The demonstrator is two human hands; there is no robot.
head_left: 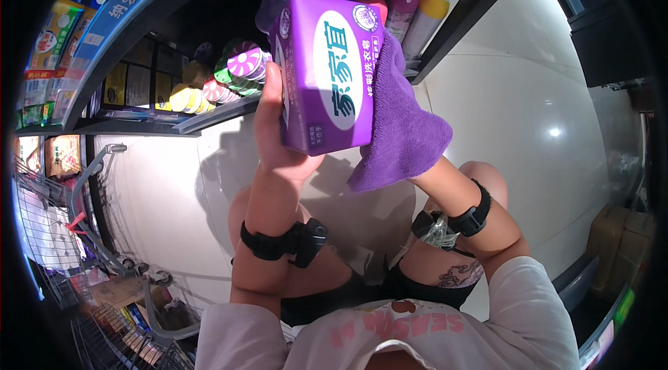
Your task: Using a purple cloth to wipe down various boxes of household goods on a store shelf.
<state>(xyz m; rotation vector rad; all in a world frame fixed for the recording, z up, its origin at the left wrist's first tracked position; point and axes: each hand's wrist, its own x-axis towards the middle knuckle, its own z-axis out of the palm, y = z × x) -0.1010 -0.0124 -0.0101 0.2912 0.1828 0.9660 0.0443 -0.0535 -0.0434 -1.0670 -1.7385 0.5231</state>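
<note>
My left hand grips the purple package, its visible faces closed, contents hidden. My right hand is buried in the purple cloth against its side, grip impossible to tell. Wiping seems begun; what remains I can't judge. Beyond, the dark shelf holds capped bottles.

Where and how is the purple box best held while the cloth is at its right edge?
Probably around the lower left corner, coming from below and the left. The purple box is a flat-sided block whose narrow left side and bottom edge suit a supporting grip; the left hand holds it there. The purple cloth takes up the right side.
</note>
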